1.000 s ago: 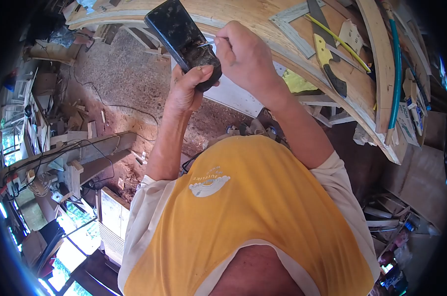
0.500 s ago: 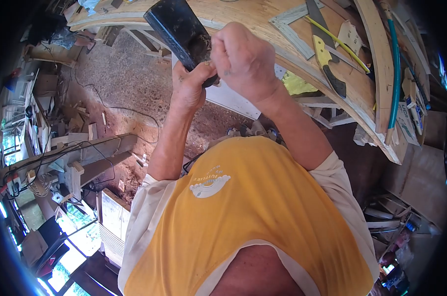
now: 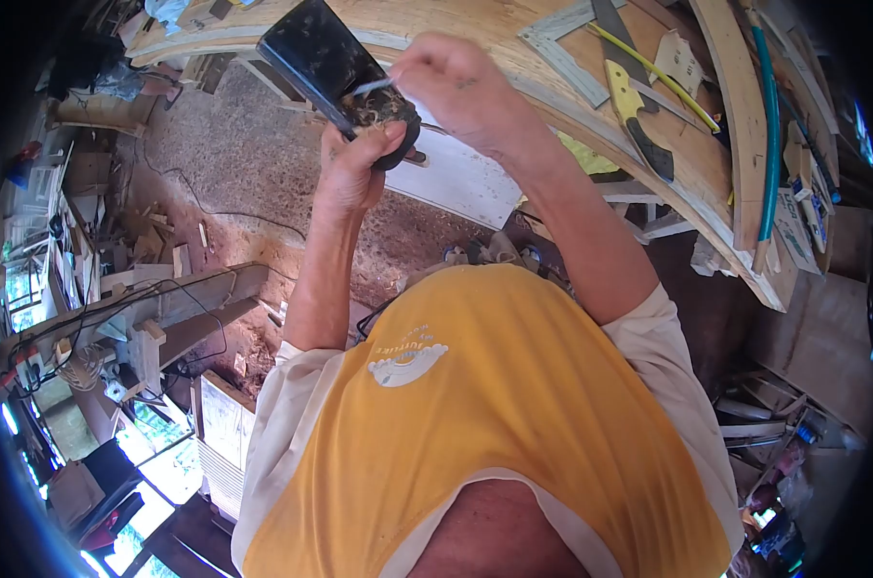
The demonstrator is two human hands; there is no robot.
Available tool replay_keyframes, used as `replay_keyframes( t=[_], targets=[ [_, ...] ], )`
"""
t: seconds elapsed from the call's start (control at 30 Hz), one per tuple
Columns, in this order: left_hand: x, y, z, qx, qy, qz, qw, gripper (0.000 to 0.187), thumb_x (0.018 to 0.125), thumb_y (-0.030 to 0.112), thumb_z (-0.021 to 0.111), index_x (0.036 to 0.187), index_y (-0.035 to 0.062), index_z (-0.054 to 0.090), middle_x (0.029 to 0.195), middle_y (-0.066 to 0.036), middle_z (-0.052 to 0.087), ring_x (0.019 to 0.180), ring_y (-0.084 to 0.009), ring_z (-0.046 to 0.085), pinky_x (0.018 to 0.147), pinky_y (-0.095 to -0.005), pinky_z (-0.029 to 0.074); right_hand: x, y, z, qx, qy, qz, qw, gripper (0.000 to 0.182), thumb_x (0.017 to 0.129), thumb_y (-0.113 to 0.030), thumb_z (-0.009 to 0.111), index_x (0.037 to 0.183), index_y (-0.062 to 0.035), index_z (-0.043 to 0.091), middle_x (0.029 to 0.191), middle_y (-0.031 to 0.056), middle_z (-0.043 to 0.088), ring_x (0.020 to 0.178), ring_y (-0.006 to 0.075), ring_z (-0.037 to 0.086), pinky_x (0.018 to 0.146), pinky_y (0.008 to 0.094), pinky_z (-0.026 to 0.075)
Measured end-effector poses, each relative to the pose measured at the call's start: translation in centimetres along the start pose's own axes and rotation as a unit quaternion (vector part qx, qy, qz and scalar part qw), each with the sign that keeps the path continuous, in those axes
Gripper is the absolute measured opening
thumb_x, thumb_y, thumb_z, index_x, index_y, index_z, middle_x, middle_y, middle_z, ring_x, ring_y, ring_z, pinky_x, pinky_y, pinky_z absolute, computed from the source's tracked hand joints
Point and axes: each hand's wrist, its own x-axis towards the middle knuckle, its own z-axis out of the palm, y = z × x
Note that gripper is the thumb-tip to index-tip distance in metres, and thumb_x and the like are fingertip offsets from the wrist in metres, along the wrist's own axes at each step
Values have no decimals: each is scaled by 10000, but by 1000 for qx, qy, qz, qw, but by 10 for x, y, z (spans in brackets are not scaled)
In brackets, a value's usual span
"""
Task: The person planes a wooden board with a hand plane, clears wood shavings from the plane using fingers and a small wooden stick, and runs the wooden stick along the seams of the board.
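A black hand plane (image 3: 318,58), with wood shavings (image 3: 371,106) in its opening, is tilted in the air beside the workbench. My left hand (image 3: 355,166) is wrapped round its lower end, the thumb lying near the shavings. My right hand (image 3: 453,89) is closed on a thin, pale stick-like tool (image 3: 373,86), whose far end reaches into the shavings. The fingertips of my right hand are partly blurred.
On the wooden workbench (image 3: 513,39) lie a handsaw with a yellow handle (image 3: 624,94), a yellow folding rule (image 3: 663,79) and a wooden square (image 3: 563,60). A teal hose (image 3: 771,144) runs along the right. A cable (image 3: 226,210) crosses the floor.
The plane and my left hand have moved slightly left. My right hand has moved up and left, and the thin tool and the shavings now show.
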Motion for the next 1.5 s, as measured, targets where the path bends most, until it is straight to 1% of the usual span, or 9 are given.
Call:
replay_keyframes(
  t=[0.13,0.27,0.47,0.57,0.77,0.97,1.07,1.2,1.5],
  targets=[
    [1,5,6,-12,13,-7,1000,343,837,70,760,1130,-55,633,897,-79,700,759,-173,701,667,-350,627,-1,-4,5,-262,102,-157,947,121,959,-156,641,945,-36,632,724,90,668,646,204,665,588,350,515],
    [7,-3,7,25,-1,22,999,497,836,82,779,1274,-49,584,1166,-91,687,1029,-197,699,907,-357,580,2,-8,21,-490,84,-163,852,99,934,-140,649,967,-53,615,727,159,667,686,331,683,637,415,536],
    [8,-1,-1,12,-3,8,1000,328,854,64,773,1146,-15,647,1007,-46,702,830,-128,685,732,-289,575,7,-7,7,-70,-51,20,996,158,945,-206,657,976,-56,621,755,169,690,730,349,704,678,439,547],
    [7,5,6,4,27,-26,999,317,858,70,772,1138,-11,648,994,-36,698,829,-117,674,738,-276,561,3,-2,9,-228,94,-105,964,178,937,-217,665,956,-50,608,748,177,695,737,343,719,661,456,548],
    [14,-8,11,80,41,37,995,398,867,75,797,1207,-39,625,1074,-57,711,932,-140,696,823,-302,564,10,-16,22,-517,40,-71,852,180,929,-202,654,920,-42,574,721,158,694,689,363,714,625,483,544],
    [12,1,15,140,59,53,987,350,846,114,813,1134,-6,656,983,-15,684,872,-102,652,788,-261,520,13,5,20,-411,43,-63,908,191,941,-196,649,1002,-17,624,807,172,711,763,280,726,664,407,543],
    [15,-7,-13,67,-5,1,998,479,823,140,840,1212,-37,623,1060,-84,707,914,-164,704,764,-316,590,20,11,4,-29,-133,59,989,212,960,-182,638,1082,-9,645,824,68,669,735,151,636,648,325,500],
    [15,-5,-9,-24,-1,0,1000,532,837,168,822,1261,-49,585,1061,-138,708,884,-222,729,722,-361,645,14,-1,2,128,-14,59,990,181,957,-106,592,1081,12,649,779,-29,549,688,65,482,594,289,415],
    [20,3,7,-35,3,29,999,370,844,86,806,1156,-28,641,1003,-67,707,856,-144,699,778,-307,598,9,-1,15,-383,129,-186,896,125,876,-104,637,934,-4,589,835,207,709,768,321,734,656,438,565]
  ],
)
